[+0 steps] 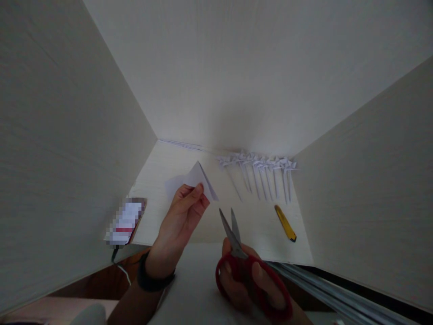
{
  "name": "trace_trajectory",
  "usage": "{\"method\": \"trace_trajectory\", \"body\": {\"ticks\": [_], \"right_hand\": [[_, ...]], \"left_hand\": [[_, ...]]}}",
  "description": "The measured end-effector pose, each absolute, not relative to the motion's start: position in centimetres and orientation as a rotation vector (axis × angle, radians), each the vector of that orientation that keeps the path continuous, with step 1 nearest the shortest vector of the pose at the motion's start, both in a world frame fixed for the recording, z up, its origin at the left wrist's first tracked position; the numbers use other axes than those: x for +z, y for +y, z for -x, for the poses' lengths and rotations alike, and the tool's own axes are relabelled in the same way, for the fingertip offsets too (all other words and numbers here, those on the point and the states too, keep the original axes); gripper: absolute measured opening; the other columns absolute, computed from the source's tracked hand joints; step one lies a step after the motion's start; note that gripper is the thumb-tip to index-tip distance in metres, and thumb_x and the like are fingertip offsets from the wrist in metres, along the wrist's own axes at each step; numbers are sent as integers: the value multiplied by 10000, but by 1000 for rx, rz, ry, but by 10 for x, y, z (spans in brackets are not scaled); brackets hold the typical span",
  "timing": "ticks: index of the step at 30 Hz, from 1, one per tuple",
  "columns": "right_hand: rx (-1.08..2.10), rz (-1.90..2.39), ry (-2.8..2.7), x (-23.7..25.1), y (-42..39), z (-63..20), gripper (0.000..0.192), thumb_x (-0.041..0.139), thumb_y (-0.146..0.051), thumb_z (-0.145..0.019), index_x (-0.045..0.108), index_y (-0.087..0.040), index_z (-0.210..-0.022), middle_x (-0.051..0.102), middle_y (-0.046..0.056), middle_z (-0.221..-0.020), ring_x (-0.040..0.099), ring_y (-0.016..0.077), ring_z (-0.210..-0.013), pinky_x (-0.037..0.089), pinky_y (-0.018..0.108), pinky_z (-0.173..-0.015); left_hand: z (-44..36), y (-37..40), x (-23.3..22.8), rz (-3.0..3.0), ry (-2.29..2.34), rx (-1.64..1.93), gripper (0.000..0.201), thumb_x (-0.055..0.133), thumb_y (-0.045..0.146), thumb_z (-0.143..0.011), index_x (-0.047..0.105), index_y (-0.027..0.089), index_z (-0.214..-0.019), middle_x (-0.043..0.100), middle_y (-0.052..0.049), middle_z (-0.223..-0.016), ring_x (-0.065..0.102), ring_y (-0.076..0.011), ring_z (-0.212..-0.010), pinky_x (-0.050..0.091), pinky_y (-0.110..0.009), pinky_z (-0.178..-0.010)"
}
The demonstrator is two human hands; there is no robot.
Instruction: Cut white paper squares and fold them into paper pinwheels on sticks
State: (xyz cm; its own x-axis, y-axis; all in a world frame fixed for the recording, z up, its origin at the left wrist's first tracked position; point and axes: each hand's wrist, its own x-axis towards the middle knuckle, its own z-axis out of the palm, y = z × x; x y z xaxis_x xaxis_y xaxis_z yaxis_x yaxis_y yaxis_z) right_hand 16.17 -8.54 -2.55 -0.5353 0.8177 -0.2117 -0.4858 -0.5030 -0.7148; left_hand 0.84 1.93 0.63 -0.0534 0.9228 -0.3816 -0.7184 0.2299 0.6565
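Note:
My left hand (pixel 181 216) pinches a folded white paper triangle (pixel 203 179) between thumb and fingers, holding it up over the desk. My right hand (pixel 248 280) grips red-handled scissors (pixel 233 232) with the blades slightly apart, tips pointing up toward the paper, a short gap below it. A black band sits on my left wrist (pixel 152 280).
A row of several white paper pinwheels on sticks (pixel 260 169) lies at the back of the white desk (pixel 162 167). A yellow utility knife (pixel 285 223) lies at right. A phone (pixel 126 222) rests at the left edge. White walls enclose left, back and right. Metallic strips (pixel 321 289) lie bottom right.

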Motion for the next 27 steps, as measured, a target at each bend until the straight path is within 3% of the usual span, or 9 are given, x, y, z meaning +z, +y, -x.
{"method": "trace_trajectory", "body": {"ticks": [5, 12, 19, 23, 27], "right_hand": [[2037, 606, -835, -17, -74, -157, 432, 468, -601, -890, 524, -174, -912, 406, -47, -576, 314, 81, -464, 252, 216, -438], [2029, 554, -840, -16, -72, -156, 408, 476, -569, -904, 501, -169, -978, 420, -48, -600, 320, 73, -470, 265, 202, -438], [2022, 583, -884, -14, -70, -155, 413, 465, -575, -907, 506, -167, -958, 413, -49, -591, 329, 72, -470, 272, 195, -440], [2039, 649, -898, -12, -74, -160, 463, 468, -624, -881, 493, -178, -1006, 424, -46, -607, 343, 84, -482, 284, 211, -458], [2069, 810, -957, 4, -78, -162, 441, 517, -602, -867, 469, -201, -1045, 446, -23, -725, 344, 85, -553, 284, 220, -510]], "left_hand": [[-11, 18, 1, -271, 887, 1305, 72, 742, 163, -728, 691, 189, -685, 697, -1, -744, 677, -137, -770, 560, -225, -730], [-13, 0, 18, -243, 871, 1301, 48, 727, 160, -757, 719, 192, -792, 724, -19, -884, 683, -131, -827, 564, -190, -715], [-13, 12, 3, -244, 693, 1256, 176, 840, 145, -608, 683, 148, -687, 650, 38, -655, 614, -62, -600, 532, -139, -612], [-11, 15, -3, -162, 641, 1252, 132, 769, 90, -685, 661, 163, -707, 652, 21, -703, 627, -81, -658, 526, -165, -635], [-11, 17, -1, -45, 487, 1217, 160, 706, 33, -721, 601, 147, -681, 575, 36, -626, 563, -46, -539, 473, -126, -516]]}}
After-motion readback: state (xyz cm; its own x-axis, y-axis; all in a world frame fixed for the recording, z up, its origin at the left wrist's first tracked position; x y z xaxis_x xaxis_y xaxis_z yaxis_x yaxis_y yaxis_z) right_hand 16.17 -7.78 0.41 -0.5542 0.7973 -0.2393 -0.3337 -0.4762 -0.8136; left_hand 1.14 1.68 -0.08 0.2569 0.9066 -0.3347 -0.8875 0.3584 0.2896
